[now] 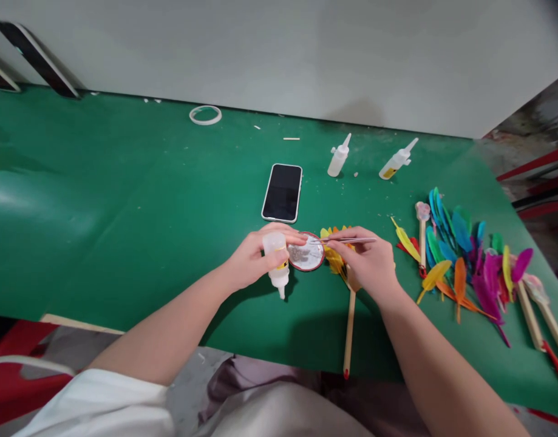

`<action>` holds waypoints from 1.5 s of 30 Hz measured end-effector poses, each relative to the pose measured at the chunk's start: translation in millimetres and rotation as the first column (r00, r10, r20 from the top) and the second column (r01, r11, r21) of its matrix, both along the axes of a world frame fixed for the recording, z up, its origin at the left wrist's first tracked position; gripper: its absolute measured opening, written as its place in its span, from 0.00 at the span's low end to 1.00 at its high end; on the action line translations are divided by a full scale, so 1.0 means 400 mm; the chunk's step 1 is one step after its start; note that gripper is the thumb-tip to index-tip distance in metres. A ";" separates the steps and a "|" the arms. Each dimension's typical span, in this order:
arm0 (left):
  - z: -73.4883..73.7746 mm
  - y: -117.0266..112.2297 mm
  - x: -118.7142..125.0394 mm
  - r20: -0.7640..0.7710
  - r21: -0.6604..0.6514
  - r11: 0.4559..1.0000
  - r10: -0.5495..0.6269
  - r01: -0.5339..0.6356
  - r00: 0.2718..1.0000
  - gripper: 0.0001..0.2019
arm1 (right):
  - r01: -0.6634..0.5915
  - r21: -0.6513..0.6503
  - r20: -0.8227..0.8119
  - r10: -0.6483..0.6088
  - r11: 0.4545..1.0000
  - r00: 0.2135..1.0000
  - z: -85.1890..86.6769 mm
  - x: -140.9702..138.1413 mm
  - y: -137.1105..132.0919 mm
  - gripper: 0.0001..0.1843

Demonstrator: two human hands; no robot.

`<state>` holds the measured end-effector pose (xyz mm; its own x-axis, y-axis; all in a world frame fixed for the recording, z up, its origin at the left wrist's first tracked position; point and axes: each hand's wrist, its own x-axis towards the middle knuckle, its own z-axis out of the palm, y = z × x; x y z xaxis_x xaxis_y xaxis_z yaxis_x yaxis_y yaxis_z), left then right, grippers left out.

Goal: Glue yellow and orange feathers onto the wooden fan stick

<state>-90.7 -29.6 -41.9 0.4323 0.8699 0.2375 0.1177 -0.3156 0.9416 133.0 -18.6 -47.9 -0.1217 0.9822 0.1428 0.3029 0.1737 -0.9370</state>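
My left hand [255, 258] is closed around a small white squeeze bottle [277, 267], nozzle pointing down toward me, with the fingertips resting on a round white disc with a red rim [306, 255]. Yellow and orange feathers [334, 258] fan out from the disc's right side, and a wooden stick [350, 331] runs from it toward the table's near edge. My right hand [367, 261] pinches metal tweezers [347, 241] whose tips point left over the disc.
A black phone [283, 192] lies face up behind the disc. Two more squeeze bottles [339, 156] [397, 161] lie further back. A heap of coloured feathers [465, 255] and wooden sticks [536, 309] fills the right side. A white ring [205, 115] sits near the wall.
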 end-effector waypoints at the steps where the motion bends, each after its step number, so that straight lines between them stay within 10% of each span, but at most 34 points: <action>1: -0.003 -0.001 0.000 0.003 -0.007 1.000 -0.007 0.007 1.000 0.19 | 0.016 0.007 -0.003 -0.016 1.000 1.000 0.001 -0.001 0.000 0.06; 45: -0.001 -0.009 0.010 0.029 -0.120 0.988 -0.096 0.099 0.995 0.21 | 0.098 0.075 -0.029 -0.096 0.992 0.995 0.011 -0.007 -0.009 0.03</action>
<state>-86.5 -33.3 -42.5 0.5124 0.8466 0.1438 0.0694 -0.2077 0.9757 130.1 -22.2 -43.6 -0.0215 0.9754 0.2192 0.2985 0.2155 -0.9298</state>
